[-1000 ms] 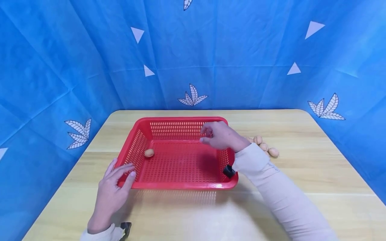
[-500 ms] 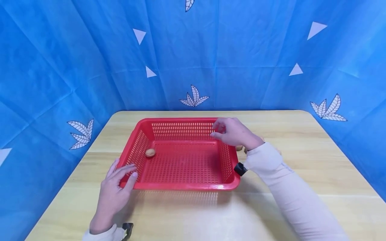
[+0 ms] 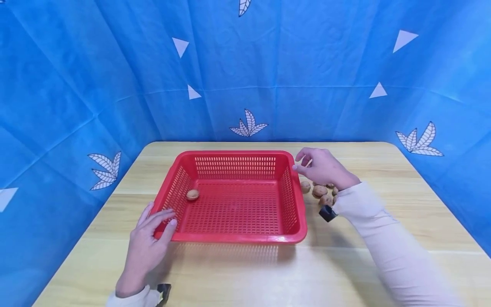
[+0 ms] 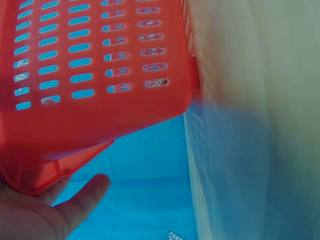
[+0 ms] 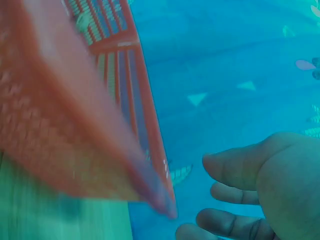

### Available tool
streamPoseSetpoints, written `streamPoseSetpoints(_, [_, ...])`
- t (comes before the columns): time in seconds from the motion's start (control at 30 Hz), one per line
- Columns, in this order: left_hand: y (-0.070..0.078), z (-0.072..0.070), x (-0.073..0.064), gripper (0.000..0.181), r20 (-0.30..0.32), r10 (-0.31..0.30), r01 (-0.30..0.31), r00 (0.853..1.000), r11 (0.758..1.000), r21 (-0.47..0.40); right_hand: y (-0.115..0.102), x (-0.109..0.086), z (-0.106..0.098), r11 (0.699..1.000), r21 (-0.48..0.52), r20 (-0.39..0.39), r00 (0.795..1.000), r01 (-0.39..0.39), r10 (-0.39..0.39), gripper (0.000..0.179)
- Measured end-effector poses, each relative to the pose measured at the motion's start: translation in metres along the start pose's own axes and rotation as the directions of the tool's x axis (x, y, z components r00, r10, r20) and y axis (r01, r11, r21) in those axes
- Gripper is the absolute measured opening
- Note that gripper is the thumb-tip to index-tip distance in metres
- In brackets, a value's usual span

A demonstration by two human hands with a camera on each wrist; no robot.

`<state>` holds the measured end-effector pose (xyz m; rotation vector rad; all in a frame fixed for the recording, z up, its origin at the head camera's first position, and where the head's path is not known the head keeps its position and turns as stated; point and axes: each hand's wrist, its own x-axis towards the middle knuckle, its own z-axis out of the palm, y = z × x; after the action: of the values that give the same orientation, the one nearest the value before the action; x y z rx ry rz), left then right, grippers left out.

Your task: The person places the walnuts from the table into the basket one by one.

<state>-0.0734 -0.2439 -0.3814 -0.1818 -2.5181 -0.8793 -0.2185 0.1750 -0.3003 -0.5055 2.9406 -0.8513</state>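
A red plastic basket [image 3: 234, 238] with slotted walls stands on the table, with one walnut [image 3: 192, 195] inside near its left wall. At the basket's near left corner, my left hand [image 3: 147, 243] rests on the rim, fingers extended over it; the left wrist view shows its thumb [image 4: 90, 197] apart from the rim. My right hand [image 3: 324, 167] is just beyond the basket's right rim, above the table. Its fingers are loosely bent and hold nothing, as the right wrist view confirms. Beneath and beside that hand lie several walnuts [image 3: 319, 191], partly hidden by the hand and sleeve.
The light wooden table [image 3: 238, 273] carries the basket and the loose walnuts. A blue patterned cloth [image 3: 307, 64] hangs behind the table and along both sides. Each wrist wears a small black device, such as the right one [image 3: 327, 213].
My right hand has moved right, from over the basket's inside to past its right rim, uncovering some walnuts. My left hand has stayed at the near left corner.
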Motion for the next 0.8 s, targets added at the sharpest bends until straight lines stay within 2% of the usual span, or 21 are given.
streamPoseSetpoints(0.3, [-0.001,0.001,0.0,0.026,-0.007,0.017,-0.017,1.0,1.0,0.0,0.027,-0.007,-0.007,0.998,-0.057,0.012,1.0,-0.01,0.01,0.03])
streamPoseSetpoints(0.7, [0.0,0.001,0.0,0.026,-0.01,0.012,-0.012,1.0,1.0,0.0,0.073,-0.008,-0.003,0.995,-0.072,0.021,0.997,-0.07,0.071,0.03])
streamPoseSetpoints(0.8, [0.0,0.0,0.0,0.027,0.002,-0.003,0.003,1.0,1.0,0.005,0.083,-0.01,0.001,0.993,-0.045,0.031,0.993,-0.111,0.113,0.031])
